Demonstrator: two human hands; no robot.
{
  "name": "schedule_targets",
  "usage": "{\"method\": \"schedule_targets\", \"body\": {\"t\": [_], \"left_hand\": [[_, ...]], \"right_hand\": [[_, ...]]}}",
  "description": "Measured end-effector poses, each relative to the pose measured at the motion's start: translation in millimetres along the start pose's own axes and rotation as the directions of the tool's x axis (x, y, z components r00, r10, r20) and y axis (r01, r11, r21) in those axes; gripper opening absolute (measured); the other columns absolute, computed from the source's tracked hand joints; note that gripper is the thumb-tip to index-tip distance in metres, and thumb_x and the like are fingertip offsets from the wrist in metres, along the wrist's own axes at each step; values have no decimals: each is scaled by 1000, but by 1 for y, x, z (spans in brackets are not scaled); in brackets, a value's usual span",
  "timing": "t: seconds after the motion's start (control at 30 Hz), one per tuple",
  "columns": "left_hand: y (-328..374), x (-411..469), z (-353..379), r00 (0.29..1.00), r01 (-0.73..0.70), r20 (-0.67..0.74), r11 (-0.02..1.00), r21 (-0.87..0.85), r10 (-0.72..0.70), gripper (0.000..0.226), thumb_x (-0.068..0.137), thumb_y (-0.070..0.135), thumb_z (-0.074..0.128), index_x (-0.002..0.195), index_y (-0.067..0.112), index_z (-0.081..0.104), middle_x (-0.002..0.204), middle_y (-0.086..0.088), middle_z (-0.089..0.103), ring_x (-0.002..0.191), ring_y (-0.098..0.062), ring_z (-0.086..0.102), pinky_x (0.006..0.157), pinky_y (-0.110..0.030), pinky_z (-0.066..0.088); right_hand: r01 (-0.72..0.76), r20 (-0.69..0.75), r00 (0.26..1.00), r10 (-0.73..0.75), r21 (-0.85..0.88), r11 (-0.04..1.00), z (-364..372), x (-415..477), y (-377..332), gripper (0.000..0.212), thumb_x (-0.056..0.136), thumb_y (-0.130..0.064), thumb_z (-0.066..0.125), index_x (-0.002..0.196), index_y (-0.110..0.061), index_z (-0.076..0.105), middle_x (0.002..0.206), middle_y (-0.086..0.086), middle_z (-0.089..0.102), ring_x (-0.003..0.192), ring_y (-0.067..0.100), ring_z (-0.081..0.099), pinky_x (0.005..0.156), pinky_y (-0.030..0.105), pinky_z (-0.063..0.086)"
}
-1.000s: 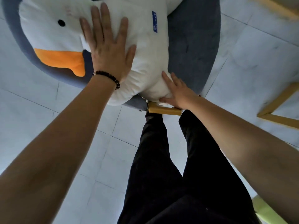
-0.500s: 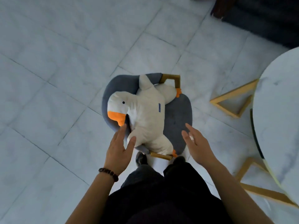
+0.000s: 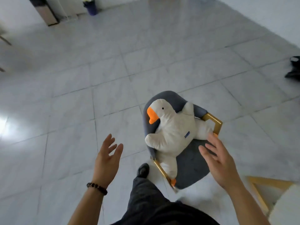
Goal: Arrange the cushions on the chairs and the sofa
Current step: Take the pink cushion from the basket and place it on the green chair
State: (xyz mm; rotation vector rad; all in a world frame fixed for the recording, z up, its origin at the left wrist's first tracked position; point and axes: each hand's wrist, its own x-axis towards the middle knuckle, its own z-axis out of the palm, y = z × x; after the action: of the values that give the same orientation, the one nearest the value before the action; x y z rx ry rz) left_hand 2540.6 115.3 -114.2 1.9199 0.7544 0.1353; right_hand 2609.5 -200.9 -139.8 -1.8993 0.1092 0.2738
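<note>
A white goose-shaped plush cushion (image 3: 173, 132) with an orange beak lies on a grey upholstered chair (image 3: 190, 163) with gold metal arms. Its head leans against the chair back at the upper left and its orange feet reach the seat edges. My left hand (image 3: 108, 158), with a bead bracelet at the wrist, hovers over the floor to the left of the chair, fingers spread, holding nothing. My right hand (image 3: 219, 161) is held above the seat's right side, fingers relaxed, apart from the cushion.
Pale tiled floor (image 3: 113, 70) spreads all around. A gold table leg (image 3: 266, 184) and a white table edge (image 3: 287, 205) are at the lower right. A dark object (image 3: 293, 69) lies at the right edge, and a purple bin (image 3: 91, 6) stands far back.
Both hands have come off the goose cushion and drawn back. The view has risen and pulled away, so the whole chair shows, now with the goose's head pointing up left.
</note>
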Motion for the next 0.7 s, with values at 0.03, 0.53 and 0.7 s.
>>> {"method": "schedule_targets", "body": {"t": [0.03,0.53,0.7], "left_hand": [[-12,-25,-6,999,34,-38,999,-9,-34,55,97,22,62,149,21,42,138,3,57,114,-11,60,86,-18,44],[-163,-432,-144,355,324,-767,840,-435,-535,52,97,18,60,147,19,43,133,-1,60,116,-21,62,100,-49,51],[-228,-550,-140,39,194,-743,734,-651,-668,49,98,14,60,144,18,45,130,-2,59,119,-23,60,101,-47,50]], "right_hand": [[5,54,999,-5,7,1000,1,-2,5,58,97,-31,63,151,-30,41,143,-18,48,128,5,51,92,15,41],[390,895,420,-149,-29,920,220,-171,-56,46,96,-27,65,140,-29,50,131,-13,59,113,-2,59,94,25,48],[536,987,111,-113,37,843,310,-304,-58,46,95,-25,67,140,-28,53,128,-16,60,112,-4,60,84,15,45]]}}
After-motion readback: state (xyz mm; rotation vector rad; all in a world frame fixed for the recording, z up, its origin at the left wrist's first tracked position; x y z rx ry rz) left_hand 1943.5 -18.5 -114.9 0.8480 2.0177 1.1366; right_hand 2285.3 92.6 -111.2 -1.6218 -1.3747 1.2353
